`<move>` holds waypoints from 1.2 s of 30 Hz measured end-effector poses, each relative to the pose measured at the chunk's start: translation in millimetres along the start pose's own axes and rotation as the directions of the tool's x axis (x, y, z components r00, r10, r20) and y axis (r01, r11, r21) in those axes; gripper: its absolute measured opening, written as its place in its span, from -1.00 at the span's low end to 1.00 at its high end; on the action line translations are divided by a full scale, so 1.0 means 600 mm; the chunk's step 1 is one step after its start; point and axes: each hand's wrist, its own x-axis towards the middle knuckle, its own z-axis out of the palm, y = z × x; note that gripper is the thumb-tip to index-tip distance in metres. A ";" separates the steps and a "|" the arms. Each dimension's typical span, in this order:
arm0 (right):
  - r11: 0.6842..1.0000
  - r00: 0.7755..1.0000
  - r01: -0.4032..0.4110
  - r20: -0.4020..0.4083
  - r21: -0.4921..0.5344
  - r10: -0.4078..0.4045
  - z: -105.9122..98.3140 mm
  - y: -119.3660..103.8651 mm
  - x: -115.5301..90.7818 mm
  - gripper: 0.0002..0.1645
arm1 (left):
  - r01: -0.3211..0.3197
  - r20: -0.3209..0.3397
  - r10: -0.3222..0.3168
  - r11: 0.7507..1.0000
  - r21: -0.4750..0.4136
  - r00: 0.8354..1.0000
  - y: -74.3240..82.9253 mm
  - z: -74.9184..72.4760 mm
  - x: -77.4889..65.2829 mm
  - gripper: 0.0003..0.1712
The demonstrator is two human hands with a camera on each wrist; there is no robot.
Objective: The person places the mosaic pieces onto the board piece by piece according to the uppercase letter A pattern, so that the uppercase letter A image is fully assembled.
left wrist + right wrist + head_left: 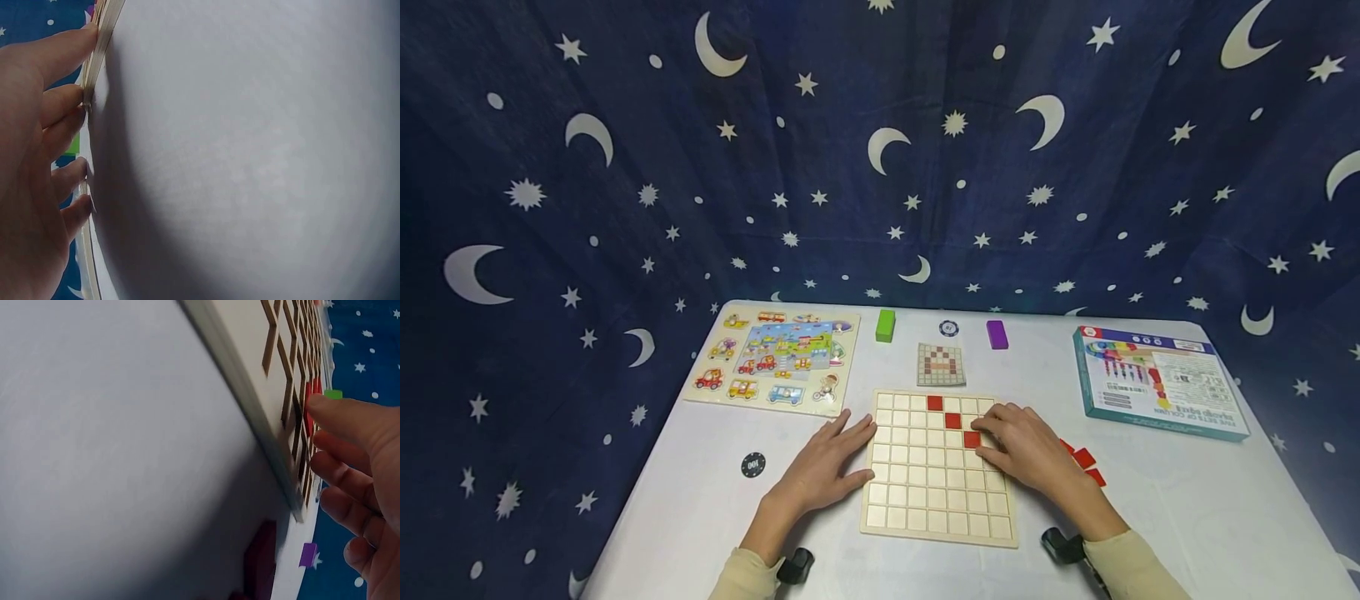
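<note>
Dark-blue moon-and-star cloth (820,150) hangs behind your white tabletop (692,517). Before you lies a square, pale, wood-toned grid board (937,473), flat red tiles (952,421) stepping diagonally through its cells. Your left grip (823,465), fingers spread, touches its left edge; your right grip (1026,446) touches the nearest tile (972,439), whether pinching I cannot tell.

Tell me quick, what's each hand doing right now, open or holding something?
Left hand: open, touching the grid board at its edge.
Right hand: at a red tile on the board; whether it's pinching it can't be told.
</note>
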 end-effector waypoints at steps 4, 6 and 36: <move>1.000 1.000 -0.023 -0.022 0.010 0.023 -0.006 0.011 -0.009 -0.59 | 0.005 0.003 -0.005 1.000 0.000 1.000 0.000 0.000 0.000 -0.17; 0.999 0.999 -0.040 -0.029 0.011 0.040 -0.010 0.019 -0.016 -0.59 | 0.003 0.007 -0.003 1.000 0.002 1.000 0.001 0.000 0.000 -0.17; 0.956 0.957 -0.292 -0.002 -0.011 0.292 -0.039 0.135 -0.122 -0.51 | 0.009 0.008 -0.009 1.000 -0.007 1.000 -0.002 0.003 0.001 -0.17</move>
